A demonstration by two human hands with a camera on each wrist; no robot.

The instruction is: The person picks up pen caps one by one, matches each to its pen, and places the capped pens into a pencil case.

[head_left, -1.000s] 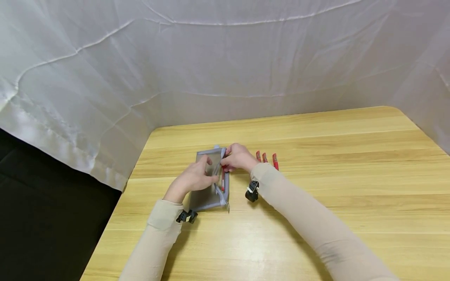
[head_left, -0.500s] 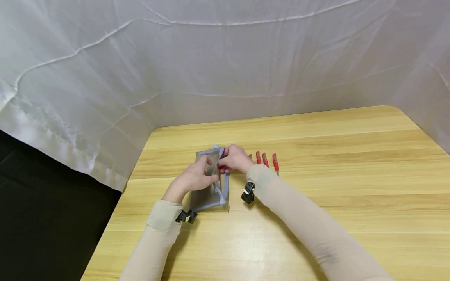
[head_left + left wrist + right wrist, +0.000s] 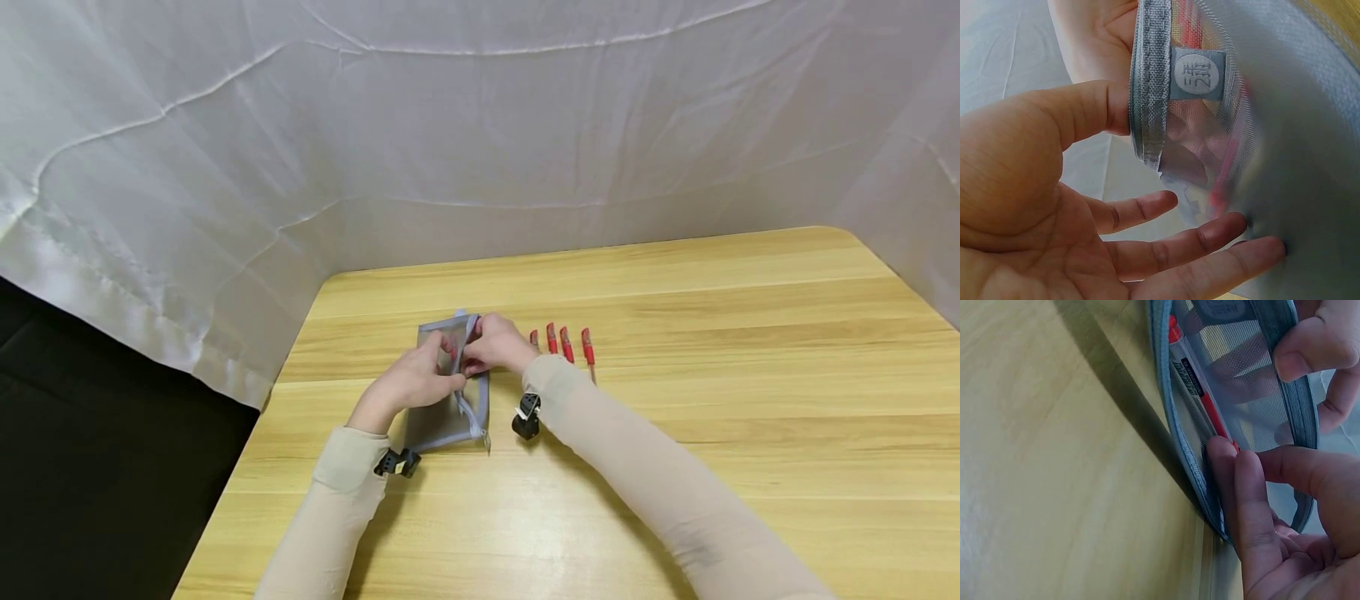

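Note:
A grey mesh pouch (image 3: pixel 442 417) lies on the wooden table (image 3: pixel 712 350), its zip edge raised. My left hand (image 3: pixel 441 367) pinches that grey edge band (image 3: pixel 1150 94) with the thumb, fingers spread under the mesh. My right hand (image 3: pixel 472 357) is at the pouch mouth. Its fingertips (image 3: pixel 1229 465) pinch the end of a red pen (image 3: pixel 1194 387), which lies inside along the pouch's side. Through the mesh in the left wrist view the pen is a red blur (image 3: pixel 1229 162).
Several red pens (image 3: pixel 567 343) lie side by side on the table just right of my right hand. White cloth (image 3: pixel 450 125) hangs behind and at both sides. The table's left edge (image 3: pixel 247 442) drops to a dark floor.
My right hand has shifted left, carrying the red pen deeper into the pouch. One more of the red pens behind the right wrist now shows. The left hand keeps its hold.

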